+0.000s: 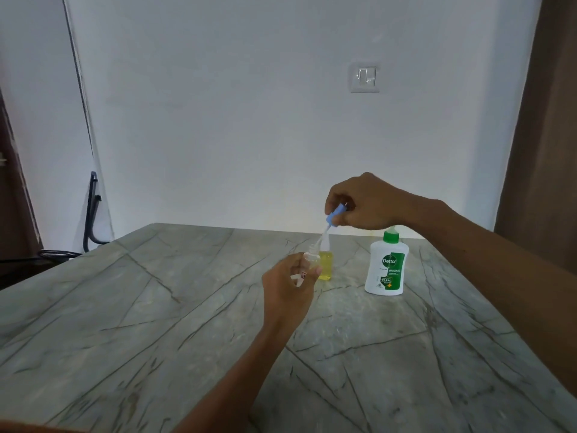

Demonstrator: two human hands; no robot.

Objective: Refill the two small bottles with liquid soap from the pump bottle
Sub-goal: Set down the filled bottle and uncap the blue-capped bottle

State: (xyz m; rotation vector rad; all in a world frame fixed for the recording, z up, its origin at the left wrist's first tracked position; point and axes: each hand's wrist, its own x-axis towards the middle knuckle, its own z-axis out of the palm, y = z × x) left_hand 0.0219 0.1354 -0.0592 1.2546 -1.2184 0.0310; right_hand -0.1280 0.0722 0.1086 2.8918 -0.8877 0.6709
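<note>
Head view, two bare hands at work over a marble table (156, 307); three bottles counted, two small and one large, plus one blue cap. The left hand (287, 285) curls thumb and fingers round a clear small bottle (309, 260), holding it upright and lifted off the stone; the right hand (365, 203), up and to the right of that grip, pinches the blue cap (334, 214) between thumb and fingertips, its thin dip tube (321, 234) slanting down to the clear bottle's open neck; whether the tube's tip is inside cannot be told. Just behind the left-hand grip stands the second small bottle (327, 267), holding yellow liquid, on the table; right of it, below the right wrist, stands the white soap bottle (385, 270) with a green top, apart from both small ones. The table's far edge runs close behind the two standing bottles; the marble spreads wide to the left of the left-hand grip and toward the wearer. One wall switch (363, 77) sits high above the right-hand grip; one black chair frame (92, 210) leans far left, beyond the table's corner.
</note>
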